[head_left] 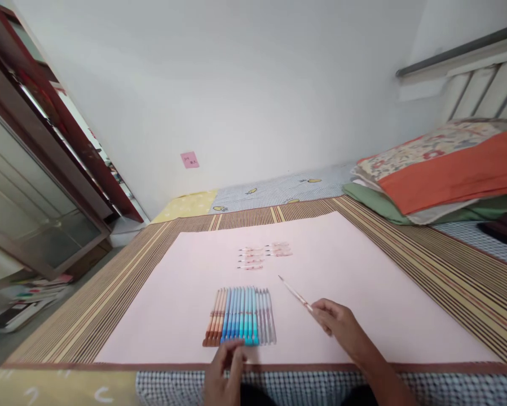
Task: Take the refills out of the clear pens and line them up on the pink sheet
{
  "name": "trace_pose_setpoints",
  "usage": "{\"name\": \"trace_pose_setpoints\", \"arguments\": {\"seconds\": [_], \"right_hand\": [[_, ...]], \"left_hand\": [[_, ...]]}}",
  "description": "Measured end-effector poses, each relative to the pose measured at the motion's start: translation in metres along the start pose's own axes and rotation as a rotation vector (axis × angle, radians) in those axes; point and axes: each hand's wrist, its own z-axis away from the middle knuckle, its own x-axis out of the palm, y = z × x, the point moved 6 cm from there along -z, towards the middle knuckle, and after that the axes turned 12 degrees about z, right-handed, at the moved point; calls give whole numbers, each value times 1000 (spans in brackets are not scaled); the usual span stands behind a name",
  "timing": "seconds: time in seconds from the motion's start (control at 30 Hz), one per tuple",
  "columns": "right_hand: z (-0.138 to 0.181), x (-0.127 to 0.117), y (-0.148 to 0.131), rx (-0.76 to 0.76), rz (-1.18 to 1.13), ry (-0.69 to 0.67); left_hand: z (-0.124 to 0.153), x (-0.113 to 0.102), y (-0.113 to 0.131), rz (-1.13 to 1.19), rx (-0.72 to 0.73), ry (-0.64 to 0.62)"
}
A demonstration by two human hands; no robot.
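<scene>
A row of several pens (240, 316) lies side by side on a pale pink sheet (363, 282), orange ones at the left, blue in the middle, clear grey at the right. My left hand (223, 375) rests at the near end of the row, fingers together touching the blue pens. My right hand (342, 327) is closed on a thin pen refill (294, 293) that points up and to the left. Farther back on the sheet lie several small pinkish pen parts (264, 255) in short rows.
The pink sheet lies on a striped bamboo mat (448, 265) over a bed. Folded quilts and a pillow (443, 169) are stacked at the right. A cabinet with glass doors (37, 186) stands at the left, with books (29, 299) on the floor below.
</scene>
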Motion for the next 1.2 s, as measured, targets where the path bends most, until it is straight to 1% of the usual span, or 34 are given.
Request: {"name": "trace_pose_setpoints", "arguments": {"seconds": [0.07, 0.13, 0.17, 0.23, 0.3, 0.37, 0.47, 0.53, 0.6, 0.67, 0.73, 0.87, 0.97, 1.07, 1.2], "right_hand": [[1, 5, -12, 25, -153, -82], [1, 8, -29, 28, -244, -149], [0, 8, -37, 25, -254, -171], [-6, 5, -55, -1, -235, -200], [-17, 1, -72, -27, -218, -204], [-31, -3, -84, -28, -267, -154], [-52, -2, -94, -21, -515, -22], [-61, 5, -96, -38, -692, 19], [-65, 16, -94, -55, -773, 24], [-67, 26, -90, -57, -769, 24], [-66, 34, -86, -46, -732, 14], [-67, 43, -82, -33, -685, -8], [-68, 45, -83, -30, -701, -1], [-68, 44, -83, -26, -718, 23], [-66, 43, -83, -25, -716, 54]], "left_hand": [[-28, 43, 9, 175, -179, -105], [-51, 82, 16, 390, -317, -129], [-60, 100, 20, 498, -365, -150], [-75, 128, 31, 680, -369, -189], [-86, 144, 39, 774, -329, -163], [-95, 151, 42, 831, -293, -102], [-103, 159, 39, 932, -304, -61], [-105, 162, 33, 1005, -326, -48], [-105, 161, 26, 1055, -330, -10], [-104, 159, 20, 1081, -321, 28], [-101, 158, 16, 1093, -308, 34], [-96, 164, 15, 1081, -296, -52], [-93, 169, 19, 1051, -297, -124], [-91, 170, 21, 962, -277, -172], [-90, 165, 20, 829, -236, -120]]}}
